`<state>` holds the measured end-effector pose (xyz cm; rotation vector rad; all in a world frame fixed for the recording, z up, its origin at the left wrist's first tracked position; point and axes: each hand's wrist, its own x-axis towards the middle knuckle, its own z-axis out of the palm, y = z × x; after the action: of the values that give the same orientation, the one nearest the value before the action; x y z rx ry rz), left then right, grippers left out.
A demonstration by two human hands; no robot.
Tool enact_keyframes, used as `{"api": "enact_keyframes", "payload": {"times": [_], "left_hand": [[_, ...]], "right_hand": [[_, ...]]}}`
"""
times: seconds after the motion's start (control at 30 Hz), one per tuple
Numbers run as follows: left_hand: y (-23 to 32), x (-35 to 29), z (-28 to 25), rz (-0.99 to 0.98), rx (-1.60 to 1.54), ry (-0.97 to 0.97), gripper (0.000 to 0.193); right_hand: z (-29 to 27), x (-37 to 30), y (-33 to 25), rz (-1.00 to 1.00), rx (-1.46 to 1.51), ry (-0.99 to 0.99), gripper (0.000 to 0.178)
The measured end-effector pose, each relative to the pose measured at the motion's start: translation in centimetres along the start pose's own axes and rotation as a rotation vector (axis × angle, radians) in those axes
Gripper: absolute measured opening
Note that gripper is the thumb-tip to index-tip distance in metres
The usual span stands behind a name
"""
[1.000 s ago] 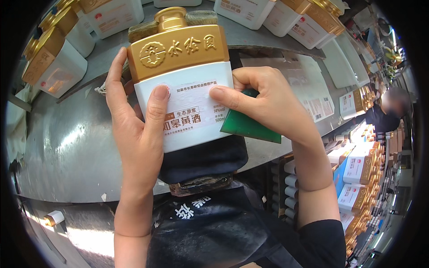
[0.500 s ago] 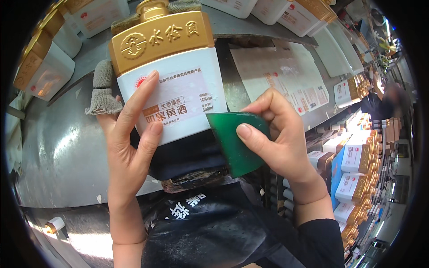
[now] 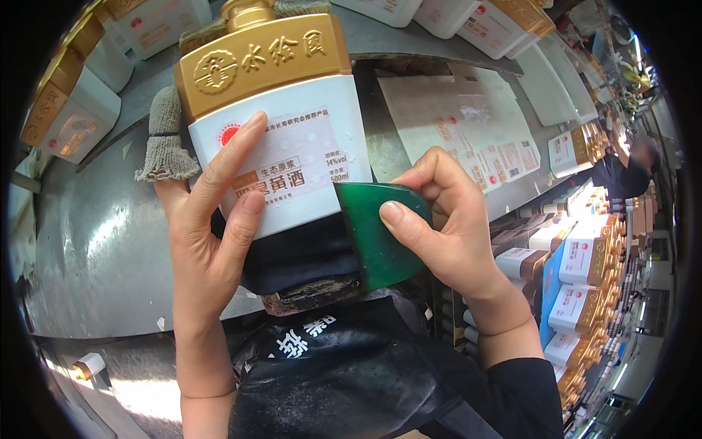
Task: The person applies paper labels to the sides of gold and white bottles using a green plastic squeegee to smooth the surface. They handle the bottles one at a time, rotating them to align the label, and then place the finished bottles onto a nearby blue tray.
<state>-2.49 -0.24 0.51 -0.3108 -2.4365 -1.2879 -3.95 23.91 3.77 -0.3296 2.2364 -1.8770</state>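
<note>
At upper centre, the white-and-gold bottle (image 3: pixel 307 212) lies tilted, its neck cut off by the top edge. The left hand (image 3: pixel 197 230) is spread, index finger and thumb resting on its front; whatever supports the bottle's back is hidden. The right hand (image 3: pixel 457 238) pinches the green scraper (image 3: pixel 376 238) near the bottle's lower right; whether they touch, I cannot tell. A scraper corner catching the label (image 3: pixel 311 155) could crease or tear it; a loosened left hand could let the bottle slip.
</note>
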Motion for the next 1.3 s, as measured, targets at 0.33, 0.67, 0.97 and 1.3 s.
{"api": "enact_keyframes", "payload": {"times": [0.33, 0.67, 0.97, 1.3], "left_hand": [[-0.1, -0.1, 0.0, -0.023, 0.019, -0.011, 0.042], [0.2, -0.1, -0.2, -0.024, 0.044, -0.03, 0.043], [2.4, 1.4, 0.0, 0.106, 0.227, -0.082, 0.039], [2.1, 1.3, 0.7, 0.128, 0.29, -0.09, 0.039]], "right_hand": [[0.1, 0.2, 0.4, -0.003, -0.032, 0.028, 0.02], [0.1, 0.1, 0.4, -0.004, -0.05, 0.022, 0.02], [0.2, 0.1, 0.4, -0.005, -0.024, 0.027, 0.019], [0.1, 0.2, 0.3, 0.018, -0.022, 0.023, 0.019]]}}
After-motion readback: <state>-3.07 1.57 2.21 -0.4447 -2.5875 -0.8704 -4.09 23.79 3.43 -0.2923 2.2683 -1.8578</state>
